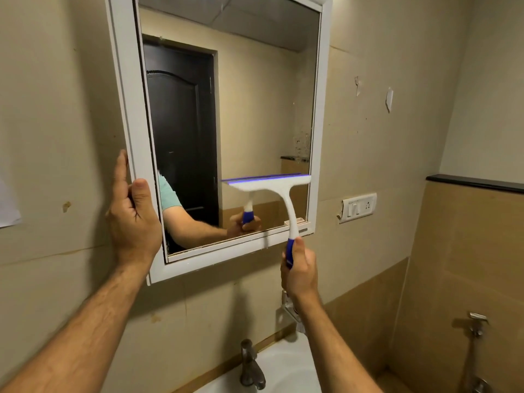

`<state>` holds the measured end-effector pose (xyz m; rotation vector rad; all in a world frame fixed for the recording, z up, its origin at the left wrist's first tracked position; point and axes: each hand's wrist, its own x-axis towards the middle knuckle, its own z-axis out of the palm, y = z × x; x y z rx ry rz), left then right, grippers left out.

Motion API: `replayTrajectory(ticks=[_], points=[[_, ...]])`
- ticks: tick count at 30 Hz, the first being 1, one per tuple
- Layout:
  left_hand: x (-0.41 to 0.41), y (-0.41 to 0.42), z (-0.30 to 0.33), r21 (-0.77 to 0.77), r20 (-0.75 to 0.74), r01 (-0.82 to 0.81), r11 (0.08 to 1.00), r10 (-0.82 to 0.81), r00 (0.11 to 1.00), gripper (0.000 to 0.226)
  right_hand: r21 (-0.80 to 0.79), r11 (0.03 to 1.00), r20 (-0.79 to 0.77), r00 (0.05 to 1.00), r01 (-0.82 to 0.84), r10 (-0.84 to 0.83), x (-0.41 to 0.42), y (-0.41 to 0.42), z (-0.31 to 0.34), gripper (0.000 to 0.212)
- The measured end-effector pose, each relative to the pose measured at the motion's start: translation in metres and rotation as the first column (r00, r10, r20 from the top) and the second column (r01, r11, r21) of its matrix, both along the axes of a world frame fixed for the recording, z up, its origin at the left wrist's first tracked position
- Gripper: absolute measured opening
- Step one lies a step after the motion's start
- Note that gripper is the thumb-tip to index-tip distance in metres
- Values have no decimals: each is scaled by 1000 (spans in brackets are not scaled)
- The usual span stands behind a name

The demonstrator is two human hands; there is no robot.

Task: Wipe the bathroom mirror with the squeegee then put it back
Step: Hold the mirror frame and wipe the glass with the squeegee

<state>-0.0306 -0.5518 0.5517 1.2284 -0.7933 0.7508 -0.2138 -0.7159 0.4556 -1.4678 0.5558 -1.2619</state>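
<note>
Squeegee (272,191) was gripped by its blue handle in the right hand (299,268), fingers curled round it, blade laid flat against the lower right glass of the mirror (241,109). Mirror's white frame was clasped at its lower left edge by the left hand (133,217). Tap (251,364) and basin (283,370) were noted below the mirror.

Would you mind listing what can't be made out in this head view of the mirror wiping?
- Mirror: its top is cut off by the picture's upper edge.
- Squeegee: the lower end of its blue handle is hidden inside the right hand.
- Left hand on the mirror frame: its fingertips are hidden behind the frame.
- Basin: mostly cut off by the lower edge and the right forearm.
- Switch plate: markings too small to read.
</note>
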Motion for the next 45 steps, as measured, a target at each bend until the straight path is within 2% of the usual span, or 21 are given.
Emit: replayTrajectory(ticks=[4,10,12,16,19,23,26,30,33,37,41,45], points=[[1,0,0,-21,10,-10,1000,10,1000,44,14,1000,-16,1000,-20,20,1,-11,10,54],[-3,0,1,-25,22,-11,1000,11,1000,43,52,997,17,999,-50,49,-4,-5,-47,67],[-2,0,2,-30,20,-2,1000,3,1000,44,30,999,14,1000,-23,22,-3,-7,-40,67],[1,0,1,-24,16,6,1000,-6,1000,44,13,1000,-8,1000,-24,24,-2,-12,4,51],[2,-1,0,-22,13,3,1000,-3,1000,44,24,999,-2,999,-47,47,-2,-10,6,50],[6,-2,-1,-30,25,-4,1000,4,1000,44,55,998,14,999,-42,41,-3,-1,-40,67],[5,-2,-1,-44,11,-18,999,18,1000,44,41,999,8,1000,-30,30,-4,2,-45,77],[4,-1,0,-12,-6,-51,999,51,999,44,15,1000,5,1000,-27,26,-5,-1,13,56],[5,1,1,24,1,-86,996,86,996,45,-44,999,40,999,-13,14,-2,-6,50,49],[0,5,9,64,-44,-82,995,85,995,42,-156,988,62,998,-6,16,2,-9,86,47],[3,12,48,-18,40,-71,997,72,997,35,-217,976,128,992,21,8,5,-10,156,48],[6,3,87,-14,26,-113,993,113,993,38,-237,971,73,997,39,-22,16,-14,186,53]])
